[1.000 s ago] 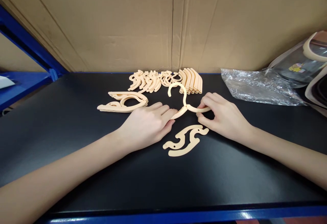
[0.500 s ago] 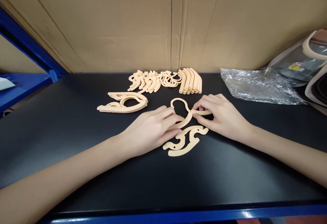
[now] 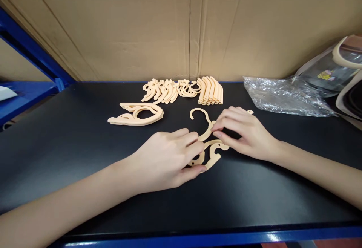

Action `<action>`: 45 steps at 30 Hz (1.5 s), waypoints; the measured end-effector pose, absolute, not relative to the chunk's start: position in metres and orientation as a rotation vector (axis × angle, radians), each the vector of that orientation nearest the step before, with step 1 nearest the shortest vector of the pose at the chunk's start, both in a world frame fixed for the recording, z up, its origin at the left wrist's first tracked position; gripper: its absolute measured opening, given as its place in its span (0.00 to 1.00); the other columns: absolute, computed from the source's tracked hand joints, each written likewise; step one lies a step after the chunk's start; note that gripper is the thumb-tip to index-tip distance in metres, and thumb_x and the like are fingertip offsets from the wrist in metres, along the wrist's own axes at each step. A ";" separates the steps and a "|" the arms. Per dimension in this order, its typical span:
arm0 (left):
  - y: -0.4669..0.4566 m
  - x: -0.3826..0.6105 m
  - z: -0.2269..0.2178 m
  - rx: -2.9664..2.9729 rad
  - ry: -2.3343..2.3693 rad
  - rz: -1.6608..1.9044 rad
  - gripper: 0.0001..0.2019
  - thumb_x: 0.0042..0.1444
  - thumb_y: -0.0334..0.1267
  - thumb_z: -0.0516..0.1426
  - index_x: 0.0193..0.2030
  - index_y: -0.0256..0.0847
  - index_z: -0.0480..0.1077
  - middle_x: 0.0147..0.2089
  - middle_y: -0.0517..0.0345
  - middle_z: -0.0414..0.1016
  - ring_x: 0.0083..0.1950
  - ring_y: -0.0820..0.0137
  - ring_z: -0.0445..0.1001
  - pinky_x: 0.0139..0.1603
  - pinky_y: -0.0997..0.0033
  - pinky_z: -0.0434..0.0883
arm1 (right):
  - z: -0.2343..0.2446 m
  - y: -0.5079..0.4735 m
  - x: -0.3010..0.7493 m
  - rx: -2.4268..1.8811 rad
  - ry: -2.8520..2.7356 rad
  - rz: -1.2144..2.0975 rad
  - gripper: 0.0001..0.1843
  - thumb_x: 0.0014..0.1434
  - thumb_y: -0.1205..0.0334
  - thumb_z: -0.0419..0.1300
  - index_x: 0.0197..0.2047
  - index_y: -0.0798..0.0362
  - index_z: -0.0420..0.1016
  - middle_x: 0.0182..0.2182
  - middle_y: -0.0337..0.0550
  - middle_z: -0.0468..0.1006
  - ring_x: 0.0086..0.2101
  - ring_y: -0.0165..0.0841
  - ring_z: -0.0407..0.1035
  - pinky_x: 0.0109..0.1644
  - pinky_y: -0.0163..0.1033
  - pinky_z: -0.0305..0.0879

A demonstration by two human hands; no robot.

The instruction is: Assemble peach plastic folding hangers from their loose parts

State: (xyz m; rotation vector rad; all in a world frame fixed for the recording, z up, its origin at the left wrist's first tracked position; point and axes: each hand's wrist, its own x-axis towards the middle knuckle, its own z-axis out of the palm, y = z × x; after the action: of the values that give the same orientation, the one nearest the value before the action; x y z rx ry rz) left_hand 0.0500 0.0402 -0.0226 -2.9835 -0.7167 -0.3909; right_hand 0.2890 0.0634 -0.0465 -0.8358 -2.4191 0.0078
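Observation:
My right hand [image 3: 243, 132] is closed in a pinch at the joint of a beige plastic folding hanger. The hanger's hook [image 3: 200, 110] points left and away, and one arm's tip shows beyond my knuckles. Its other arm [image 3: 206, 133] runs down toward my left fingers. My left hand [image 3: 169, 157] curls over two flat curved hanger pieces [image 3: 212, 160] lying on the black surface. Its thumb and fingers close around the near piece's left end; its fingertips are partly hidden.
Folded hangers [image 3: 135, 118] lie stacked at left. Behind are a heap of small hook and curved parts [image 3: 164, 89] and a row of hanger arms [image 3: 210, 89]. Crinkled clear plastic [image 3: 285, 93] and a transparent bag [image 3: 325, 74] stand right. Cardboard [image 3: 127, 29] closes off the back.
My left hand has let go of the hanger's arm and moved nearer me, onto the curved pieces. My right hand has shifted its hold over the joint, and the hanger has turned slightly.

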 end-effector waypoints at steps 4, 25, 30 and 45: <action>0.040 0.050 -0.022 -2.921 -0.612 -0.318 0.08 0.63 0.37 0.53 0.35 0.38 0.68 0.34 0.58 0.71 0.32 0.70 0.65 0.28 0.69 0.59 | -0.045 0.061 0.287 -0.676 -2.575 -0.038 0.11 0.66 0.60 0.54 0.34 0.54 0.73 0.30 0.42 0.73 0.32 0.31 0.62 0.37 0.38 0.57; 0.040 0.050 -0.019 -3.051 -1.092 -1.137 0.06 0.64 0.37 0.55 0.45 0.39 0.66 0.38 0.61 0.69 0.32 0.78 0.69 0.30 0.81 0.68 | -0.048 0.061 0.289 -0.665 -2.477 -0.202 0.10 0.65 0.61 0.57 0.32 0.54 0.73 0.27 0.39 0.75 0.29 0.29 0.62 0.36 0.38 0.57; 0.039 0.058 -0.013 -3.307 -1.516 -1.712 0.05 0.56 0.33 0.62 0.37 0.39 0.69 0.35 0.64 0.72 0.35 0.79 0.73 0.35 0.83 0.73 | -0.047 0.060 0.288 -0.665 -2.454 -0.245 0.13 0.65 0.60 0.57 0.28 0.54 0.72 0.23 0.38 0.73 0.27 0.29 0.61 0.34 0.39 0.56; 0.041 0.054 -0.007 -2.859 -1.769 -1.893 0.08 0.66 0.39 0.51 0.36 0.41 0.63 0.32 0.61 0.75 0.38 0.72 0.75 0.40 0.75 0.72 | -0.051 0.068 0.289 -0.987 -2.579 -0.001 0.17 0.68 0.59 0.50 0.57 0.49 0.71 0.60 0.48 0.66 0.57 0.40 0.60 0.56 0.48 0.57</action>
State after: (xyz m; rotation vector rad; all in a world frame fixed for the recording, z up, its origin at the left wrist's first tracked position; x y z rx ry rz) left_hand 0.0543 0.0406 -0.0071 -2.8588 -1.7686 -1.8929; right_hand 0.2891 0.0682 -0.0514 -0.9870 -2.5792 -0.0010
